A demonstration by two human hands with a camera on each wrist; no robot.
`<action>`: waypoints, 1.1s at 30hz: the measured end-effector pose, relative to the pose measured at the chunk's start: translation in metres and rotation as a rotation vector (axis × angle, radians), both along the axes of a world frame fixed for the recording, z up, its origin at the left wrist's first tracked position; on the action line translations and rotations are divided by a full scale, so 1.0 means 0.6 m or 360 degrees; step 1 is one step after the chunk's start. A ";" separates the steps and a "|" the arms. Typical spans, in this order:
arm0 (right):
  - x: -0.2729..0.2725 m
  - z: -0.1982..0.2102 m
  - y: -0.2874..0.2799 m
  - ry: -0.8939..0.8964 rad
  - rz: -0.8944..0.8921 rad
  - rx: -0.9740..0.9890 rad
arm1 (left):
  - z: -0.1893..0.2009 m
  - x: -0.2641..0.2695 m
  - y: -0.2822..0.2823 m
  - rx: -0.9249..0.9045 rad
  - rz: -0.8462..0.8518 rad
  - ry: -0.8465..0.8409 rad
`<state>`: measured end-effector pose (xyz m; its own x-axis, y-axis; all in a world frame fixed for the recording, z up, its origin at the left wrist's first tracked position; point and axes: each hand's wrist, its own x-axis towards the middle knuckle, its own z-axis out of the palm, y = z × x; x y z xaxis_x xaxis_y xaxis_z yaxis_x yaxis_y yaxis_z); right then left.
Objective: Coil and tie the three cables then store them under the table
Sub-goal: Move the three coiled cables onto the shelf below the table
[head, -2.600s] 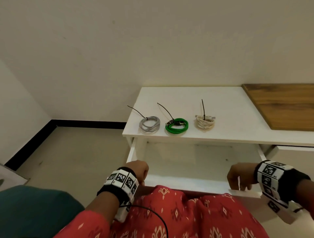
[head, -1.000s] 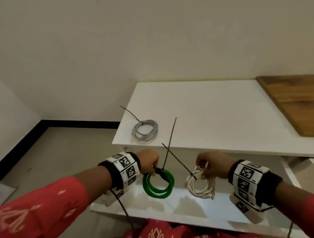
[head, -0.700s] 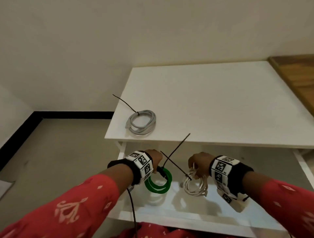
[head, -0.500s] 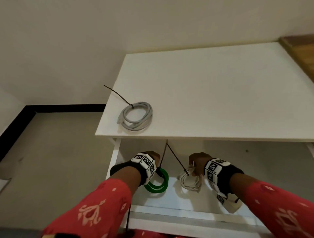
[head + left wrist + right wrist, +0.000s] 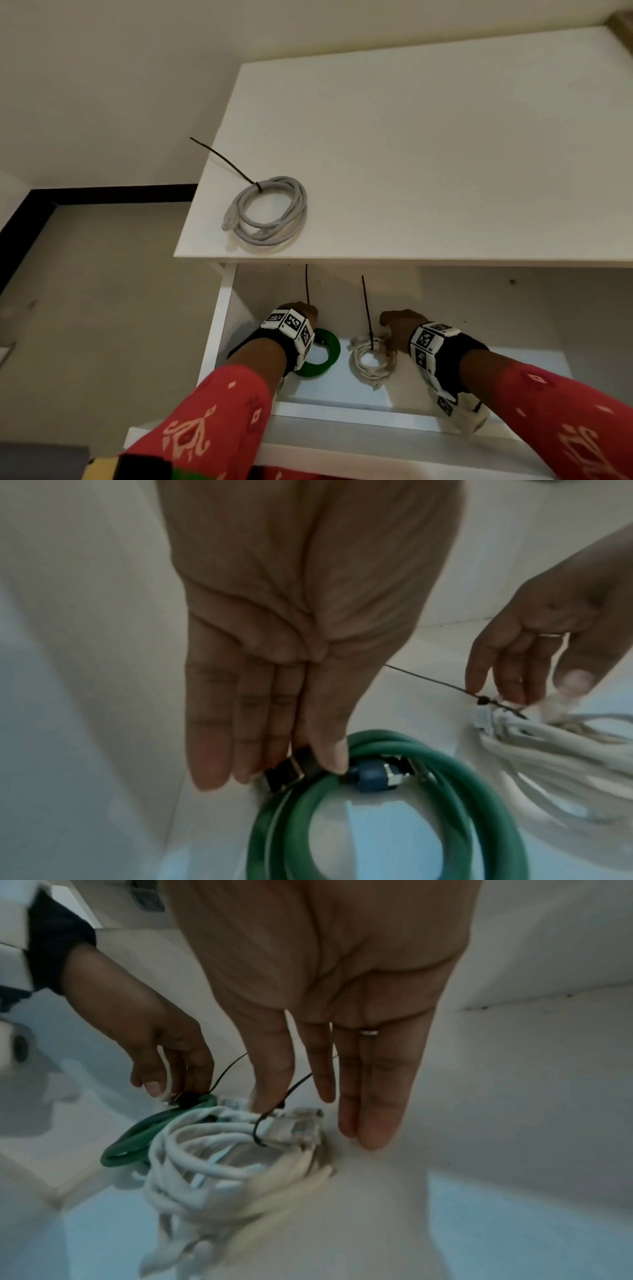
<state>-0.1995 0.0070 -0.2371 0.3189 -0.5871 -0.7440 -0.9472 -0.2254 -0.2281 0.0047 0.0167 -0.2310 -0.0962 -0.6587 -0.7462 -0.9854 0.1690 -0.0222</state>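
Reaching under the counter (image 5: 428, 144), both my hands sit over the drawer (image 5: 342, 401).

Item 1, green cable (image 5: 327, 353): coiled, tied, lying on the drawer floor at about 7 o'clock in the head view. My left hand (image 5: 298, 313) is at its far rim; fingers nearly straight and together, thumb and fingertips (image 5: 209, 772) pinching the black plug end of the coil. Its tie tail (image 5: 307, 284) stands up toward the counter edge.

Item 2, white cable (image 5: 371, 359): coiled, tied, on the drawer floor just right of the green coil; whether they touch I cannot tell. My right hand (image 5: 399, 325) is above it at its 1 o'clock, fingers straight and slightly spread, tips at the bundle and gripping nothing. A ring (image 5: 369, 1033) shows on one finger.

Item 3, grey cable (image 5: 270, 214): coiled, tied, on the counter near its front left corner, at 11 o'clock from my hands, well apart from both.
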 end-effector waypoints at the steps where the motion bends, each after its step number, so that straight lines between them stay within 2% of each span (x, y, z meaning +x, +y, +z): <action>1: -0.003 0.010 -0.002 0.0003 0.0011 -0.0017 | 0.008 -0.002 0.000 -0.0071 -0.0064 0.0016; 4: -0.015 0.058 -0.005 -0.0003 0.0029 -0.0082 | 0.056 -0.021 -0.007 -0.0166 -0.0137 0.0130; 9: -0.011 0.165 0.007 -0.0029 0.0099 -0.0173 | 0.171 -0.069 -0.003 -0.0216 -0.0133 0.0287; 13: 0.012 0.256 0.024 -0.0169 0.0107 -0.0240 | 0.260 -0.070 0.023 -0.0366 -0.0143 0.0421; 17: 0.043 0.335 0.021 -0.0474 -0.0104 -0.0169 | 0.341 -0.043 0.036 -0.0477 0.0024 0.0611; 20: 0.071 0.382 -0.007 -0.0697 -0.0310 -0.0385 | 0.387 -0.011 0.027 -0.0498 0.0199 0.0693; 23: 0.108 0.403 -0.052 -0.0820 -0.0570 -0.0574 | 0.412 0.027 0.014 -0.0589 0.0359 0.0664; 26: 0.150 0.402 -0.094 -0.0787 -0.0750 -0.0561 | 0.406 0.068 0.000 -0.0728 0.0578 0.0710; 29: 0.181 0.388 -0.121 -0.0645 -0.0731 -0.0589 | 0.390 0.086 -0.005 -0.0661 0.0707 0.0723; 33: 0.213 0.364 -0.128 -0.0572 -0.0675 -0.0546 | 0.374 0.092 -0.006 -0.0743 0.0754 0.0716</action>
